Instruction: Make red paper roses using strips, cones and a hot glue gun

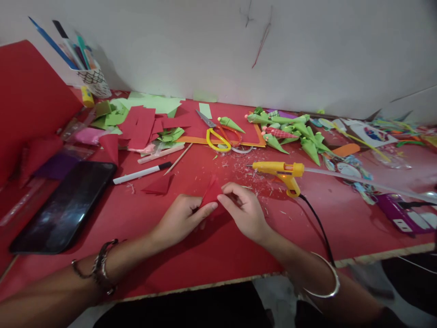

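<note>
- From my remote seat, I see the red paper piece (211,192) pinched between both hands, just above the tabletop (205,259) and near its front middle.
- The left hand (180,219) is closed narrow on the paper's lower left edge, with its forefinger laid along it.
- The right hand (244,210) grips the right edge with thumb and fingertips, its other fingers curled under.
- I judge the step to be folding or rolling this piece. I cannot tell which, because the fingers hide the seam.
- To do it well, I would pinch close to the pointed tip, so the edges line up before pressing.
- I would press lightly, since thin paper creases where it is squeezed hard.
- The glue gun (283,173) stands just right of the right hand with its nozzle pointing left. I would steer that wrist away from the nozzle and the cord (317,225).
- A red triangle scrap (159,184) and a marker (141,173) lie near the left hand, and a phone (64,207) lies further left.
- The green paper cones (293,130) and the scissors (218,136) lie well apart, toward the wall.
</note>
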Tool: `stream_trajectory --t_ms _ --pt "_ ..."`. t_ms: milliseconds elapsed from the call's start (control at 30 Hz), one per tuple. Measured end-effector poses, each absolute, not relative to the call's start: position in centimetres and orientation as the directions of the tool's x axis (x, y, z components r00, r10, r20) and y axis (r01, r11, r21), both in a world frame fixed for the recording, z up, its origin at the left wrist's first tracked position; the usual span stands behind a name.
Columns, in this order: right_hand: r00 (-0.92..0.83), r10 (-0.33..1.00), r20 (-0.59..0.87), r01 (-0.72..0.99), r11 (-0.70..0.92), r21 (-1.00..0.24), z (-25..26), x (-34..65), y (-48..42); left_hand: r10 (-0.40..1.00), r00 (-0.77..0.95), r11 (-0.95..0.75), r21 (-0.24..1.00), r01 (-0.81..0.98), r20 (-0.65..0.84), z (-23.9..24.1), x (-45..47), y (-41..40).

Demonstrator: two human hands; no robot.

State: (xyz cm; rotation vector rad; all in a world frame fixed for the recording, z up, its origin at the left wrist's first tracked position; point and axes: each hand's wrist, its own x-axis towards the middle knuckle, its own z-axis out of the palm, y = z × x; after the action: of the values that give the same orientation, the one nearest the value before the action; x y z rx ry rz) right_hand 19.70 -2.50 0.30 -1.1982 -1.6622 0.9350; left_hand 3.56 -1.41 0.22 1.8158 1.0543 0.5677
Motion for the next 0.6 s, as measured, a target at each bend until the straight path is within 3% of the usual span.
stream_trajectory --t_ms 233,600 --pt "-0.114 0.987 0.117 0.217 0.140 -0.966 -0.24 19.81 -2.59 0.843 0.530 -0.165 0.890 0.425 -0.097 0.26 3.65 -1.51" --pt "-0.114 0.979 0.167 0.206 0.188 -0.960 -0.16 19.70 -2.71 0.850 0.524 -0.196 0.886 0.420 -0.060 0.37 3.66 -1.38"
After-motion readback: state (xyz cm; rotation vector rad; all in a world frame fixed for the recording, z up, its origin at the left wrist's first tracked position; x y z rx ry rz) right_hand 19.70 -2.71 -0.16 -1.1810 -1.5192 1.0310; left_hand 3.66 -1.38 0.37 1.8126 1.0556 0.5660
